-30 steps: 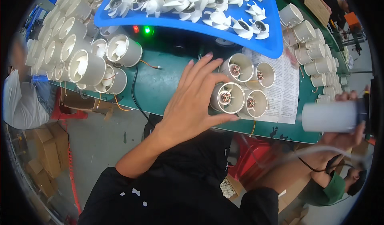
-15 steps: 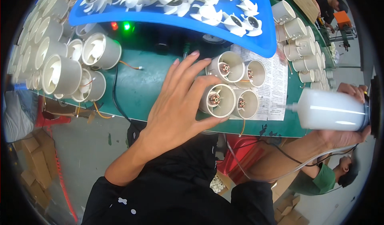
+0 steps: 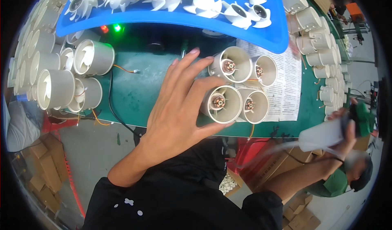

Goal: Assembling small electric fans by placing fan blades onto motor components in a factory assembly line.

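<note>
My left hand (image 3: 169, 107) curves its thumb and index finger round a white cylindrical fan housing (image 3: 223, 107), the near left one of several standing close together. Copper-wound motor cores show inside these open-topped housings, and another housing (image 3: 242, 70) touches the far side of the group near my fingertips. Out at the right, my right hand (image 3: 349, 137) grips a whitish bottle (image 3: 321, 135) with a green part at its back end; motion blurs both. A clear tube (image 3: 269, 151) runs beside the bottle. Newspaper (image 3: 288, 95) lies at the housings' right.
A blue tray (image 3: 171, 18) of white fan impellers (image 3: 204, 4) spans the far side. Housings with impellers (image 3: 57, 89) are stacked at the left, and more housings (image 3: 320, 42) at the right. A co-worker in green (image 3: 335, 181) is at the lower right; cables cross the green table's (image 3: 139, 91) edge.
My right hand has swung the bottle down and away from the housings, tilting it. My left hand keeps its place at the near left housing. The view has shifted slightly.
</note>
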Tool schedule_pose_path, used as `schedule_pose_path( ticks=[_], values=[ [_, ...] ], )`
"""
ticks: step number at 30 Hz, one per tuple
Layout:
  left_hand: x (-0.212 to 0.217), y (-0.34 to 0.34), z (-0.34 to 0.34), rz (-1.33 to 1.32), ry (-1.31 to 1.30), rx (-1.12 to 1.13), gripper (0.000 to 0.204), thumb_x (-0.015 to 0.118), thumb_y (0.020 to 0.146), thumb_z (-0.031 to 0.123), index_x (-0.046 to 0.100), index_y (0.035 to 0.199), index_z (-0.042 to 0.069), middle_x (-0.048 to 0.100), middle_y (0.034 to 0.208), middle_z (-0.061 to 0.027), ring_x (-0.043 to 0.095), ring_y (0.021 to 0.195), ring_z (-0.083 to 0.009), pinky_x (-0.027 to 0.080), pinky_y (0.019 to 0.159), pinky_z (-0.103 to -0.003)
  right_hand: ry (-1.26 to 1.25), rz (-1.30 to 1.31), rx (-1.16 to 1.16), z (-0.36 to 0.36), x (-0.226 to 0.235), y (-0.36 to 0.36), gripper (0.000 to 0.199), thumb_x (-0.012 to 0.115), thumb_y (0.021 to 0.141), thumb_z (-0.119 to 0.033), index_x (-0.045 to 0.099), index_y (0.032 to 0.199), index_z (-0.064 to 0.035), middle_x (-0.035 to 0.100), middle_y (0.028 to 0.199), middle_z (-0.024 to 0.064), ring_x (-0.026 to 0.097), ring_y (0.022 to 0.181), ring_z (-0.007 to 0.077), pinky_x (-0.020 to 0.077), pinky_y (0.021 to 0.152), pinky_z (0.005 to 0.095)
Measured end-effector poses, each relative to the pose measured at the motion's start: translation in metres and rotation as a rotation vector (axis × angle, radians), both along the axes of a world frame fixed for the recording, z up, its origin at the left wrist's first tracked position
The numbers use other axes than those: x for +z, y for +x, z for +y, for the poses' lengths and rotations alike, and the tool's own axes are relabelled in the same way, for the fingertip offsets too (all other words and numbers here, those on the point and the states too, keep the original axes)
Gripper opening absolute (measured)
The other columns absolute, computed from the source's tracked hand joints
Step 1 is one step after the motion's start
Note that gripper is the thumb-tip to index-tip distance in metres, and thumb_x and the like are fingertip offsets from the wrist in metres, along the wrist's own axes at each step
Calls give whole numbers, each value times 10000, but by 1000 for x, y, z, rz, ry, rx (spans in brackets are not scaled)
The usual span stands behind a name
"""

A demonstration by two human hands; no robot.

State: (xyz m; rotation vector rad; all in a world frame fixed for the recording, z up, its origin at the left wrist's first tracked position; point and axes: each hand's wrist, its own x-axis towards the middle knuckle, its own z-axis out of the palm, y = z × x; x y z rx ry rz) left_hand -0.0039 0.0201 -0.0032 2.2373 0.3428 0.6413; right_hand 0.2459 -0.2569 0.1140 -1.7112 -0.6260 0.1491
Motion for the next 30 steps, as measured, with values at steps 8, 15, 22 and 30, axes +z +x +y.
schedule_pose_path(
  ticks=[8, 15, 22, 30],
  values=[
    [-2, -1, -1, -20, 18, 27, 718, 914, 610, 239, 563, 1219, 96, 473, 1438, -158, 340, 1412, -419, 310, 1128, -528, 441, -168, 588, 55, 38, -9, 713, 662, 874, -538, 481, 1332, -22, 647, 1056, 149, 632, 1071, 301, 529, 926, 499],
    [-6, -1, -4, -37, 18, 39, 742, 923, 595, 276, 560, 1218, 100, 436, 1444, -145, 326, 1416, -410, 337, 1116, -527, 283, 346, 1466, 150, -9, 48, 471, 533, 993, -397, 481, 1358, -104, 523, 1326, 256, 456, 1298, 411, 261, 1132, 567],
    [-10, -1, -4, -106, -8, 16, 688, 866, 685, 304, 520, 1230, 68, 417, 1350, -223, 319, 1379, -449, 279, 1149, -572, 385, 475, 1447, 143, -18, 22, 472, 549, 946, -343, 482, 1349, -107, 496, 1306, 248, 433, 1268, 403, 240, 1122, 544],
    [-10, -1, -4, -111, 21, 14, 686, 850, 712, 309, 502, 1242, 47, 417, 1335, -238, 326, 1366, -466, 275, 1147, -582, 646, 253, 704, 142, -12, -55, 676, 726, 666, -401, 561, 1192, -9, 468, 1057, 153, 448, 1009, 279, 335, 943, 406]
  ],
)
